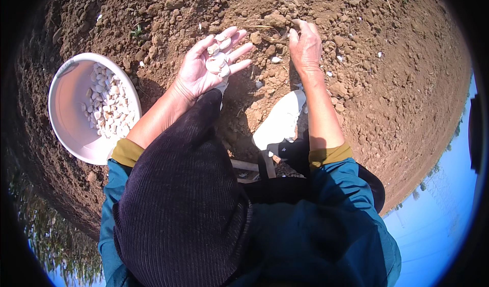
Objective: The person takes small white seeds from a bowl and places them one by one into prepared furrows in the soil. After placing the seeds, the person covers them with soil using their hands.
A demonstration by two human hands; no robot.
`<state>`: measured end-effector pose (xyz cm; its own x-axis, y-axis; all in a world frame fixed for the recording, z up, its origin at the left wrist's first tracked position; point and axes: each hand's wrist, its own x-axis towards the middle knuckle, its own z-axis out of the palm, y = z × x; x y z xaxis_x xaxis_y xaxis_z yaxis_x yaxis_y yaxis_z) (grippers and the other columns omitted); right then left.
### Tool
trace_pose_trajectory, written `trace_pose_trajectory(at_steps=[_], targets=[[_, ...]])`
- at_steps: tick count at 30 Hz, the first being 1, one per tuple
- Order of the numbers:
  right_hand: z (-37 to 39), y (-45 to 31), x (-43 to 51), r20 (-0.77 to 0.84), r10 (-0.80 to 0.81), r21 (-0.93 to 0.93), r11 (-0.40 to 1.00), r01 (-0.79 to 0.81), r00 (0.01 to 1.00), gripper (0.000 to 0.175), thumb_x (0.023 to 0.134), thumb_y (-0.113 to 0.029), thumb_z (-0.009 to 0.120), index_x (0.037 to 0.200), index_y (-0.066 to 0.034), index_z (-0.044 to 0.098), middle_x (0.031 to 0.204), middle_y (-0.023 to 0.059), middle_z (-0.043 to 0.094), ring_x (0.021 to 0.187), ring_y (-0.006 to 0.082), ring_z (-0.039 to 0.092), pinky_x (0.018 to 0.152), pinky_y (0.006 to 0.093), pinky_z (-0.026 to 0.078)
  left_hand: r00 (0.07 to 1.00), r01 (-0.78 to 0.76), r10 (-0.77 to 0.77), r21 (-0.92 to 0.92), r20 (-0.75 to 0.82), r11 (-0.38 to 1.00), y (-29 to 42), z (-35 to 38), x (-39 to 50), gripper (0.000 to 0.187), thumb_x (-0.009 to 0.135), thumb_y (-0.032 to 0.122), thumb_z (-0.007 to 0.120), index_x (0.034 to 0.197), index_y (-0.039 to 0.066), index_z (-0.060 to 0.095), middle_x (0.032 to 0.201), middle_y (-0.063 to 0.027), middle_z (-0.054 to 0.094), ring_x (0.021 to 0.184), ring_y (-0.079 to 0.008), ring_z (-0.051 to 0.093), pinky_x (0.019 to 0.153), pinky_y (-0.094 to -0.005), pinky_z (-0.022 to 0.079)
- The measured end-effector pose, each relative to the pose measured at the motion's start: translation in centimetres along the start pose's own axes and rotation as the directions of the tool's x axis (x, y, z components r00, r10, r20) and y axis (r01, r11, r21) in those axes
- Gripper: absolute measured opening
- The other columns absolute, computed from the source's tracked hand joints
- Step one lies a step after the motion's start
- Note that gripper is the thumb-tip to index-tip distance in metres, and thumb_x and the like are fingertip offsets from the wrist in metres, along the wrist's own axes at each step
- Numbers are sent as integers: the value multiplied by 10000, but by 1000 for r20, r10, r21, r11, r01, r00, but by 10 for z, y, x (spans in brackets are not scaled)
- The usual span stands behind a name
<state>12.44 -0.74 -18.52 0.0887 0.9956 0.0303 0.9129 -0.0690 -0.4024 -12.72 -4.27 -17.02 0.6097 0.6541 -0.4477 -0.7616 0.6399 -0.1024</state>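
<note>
My left hand is turned palm up with its fingers spread, and several pale garlic cloves rest on the palm and fingers. To the right, my right hand reaches down to the soil, knuckles up. A small gap shows between its thumb and forefinger, with nothing visible in it; the other fingertips are hidden. Dry straw or roots and a clod lie just left of those fingertips. Between the hands, a garlic clove lies on the soil.
A pale plastic basin on the left holds many garlic cloves. More cloves dot the cloddy brown soil to the right. Below my hands are a white shoe, a dark-trousered knee and a metal frame.
</note>
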Motion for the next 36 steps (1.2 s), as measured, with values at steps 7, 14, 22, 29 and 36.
trace_pose_trajectory(at_steps=[7, 14, 22, 29, 36], targets=[[-3, -91, -8, 146, -543, 482, 769, 420, 827, 185, 811, -131, 703, 986, -84, 666, 891, 64, 638, 811, 233, 661, 732, 327, 544, 999, 20, -21, -22, -32, 1000, 5, -13, -3, 385, 1008, 305, 440, 1239, 18, 551, 1141, -142, 631, 1066, -312, 612, 1052, -575, 418], [1, -77, -14, 323, -310, 686, 728, 5, 894, 168, 848, -183, 702, 961, -61, 672, 845, 74, 663, 752, 197, 664, 701, 312, 542, 999, 29, -28, -16, 39, 999, 5, -18, -1, 508, 986, 296, 467, 1431, 58, 402, 1276, -153, 553, 1142, -310, 567, 1103, -559, 359], [0, 52, 32, 337, 409, 688, 508, -518, 848, 242, 870, -245, 736, 965, -30, 678, 808, 7, 675, 697, 54, 615, 597, 214, 521, 998, 9, -13, -58, -60, 998, 7, -6, -9, 518, 987, 294, 460, 1437, 49, 384, 1509, -184, 352, 1372, -379, 371, 1105, -555, 350], [37, 104, 60, 69, 327, 146, 931, -334, 942, 281, 815, -344, 749, 899, -77, 726, 857, 120, 712, 757, 244, 667, 723, 364, 519, 993, -21, 21, 7, -113, 1000, 16, -3, -14, 527, 983, 327, 486, 1428, 58, 403, 1491, -180, 382, 1336, -360, 427, 1080, -544, 386], [44, 96, 70, 60, 153, -183, 973, -139, 986, 129, 828, -191, 684, 874, -71, 673, 927, 152, 664, 862, 346, 667, 751, 439, 542, 992, -9, 11, 18, -126, 1000, 20, -4, -12, 527, 990, 352, 473, 1431, 71, 406, 1482, -176, 396, 1316, -349, 453, 1051, -535, 416]])
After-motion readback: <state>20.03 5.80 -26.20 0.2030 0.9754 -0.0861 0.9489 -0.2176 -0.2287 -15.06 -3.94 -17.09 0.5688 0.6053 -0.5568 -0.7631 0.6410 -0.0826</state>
